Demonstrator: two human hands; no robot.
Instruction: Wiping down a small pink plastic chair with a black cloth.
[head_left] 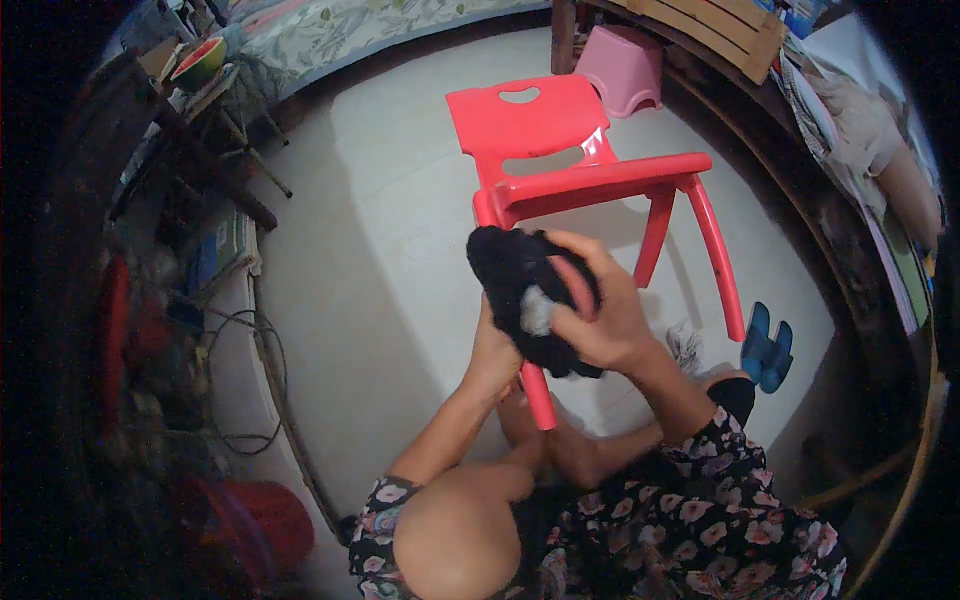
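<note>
A soft black fuzzy thing (510, 270), with a grey-white patch and a pink strip on it, is between my two hands; I cannot make out its kind. My right hand (618, 315) grips it from the right, thumb near the white patch and fingers over the top. From the lower left my left hand (493, 355) holds its underside, most of the fingers hidden behind it. Just beyond is a red plastic chair (540, 120) with a cut-out in its backrest. One of its legs (538, 398) comes down below the black thing, close to my left hand.
A pink plastic stool (622, 70) stands behind the chair. Blue slippers (767, 345) lie on the floor at the right. A looped cable (283, 360) and a red bucket-like container (262, 530) are at the left. A cut watermelon (198, 62) sits far left, near a bed (350, 35).
</note>
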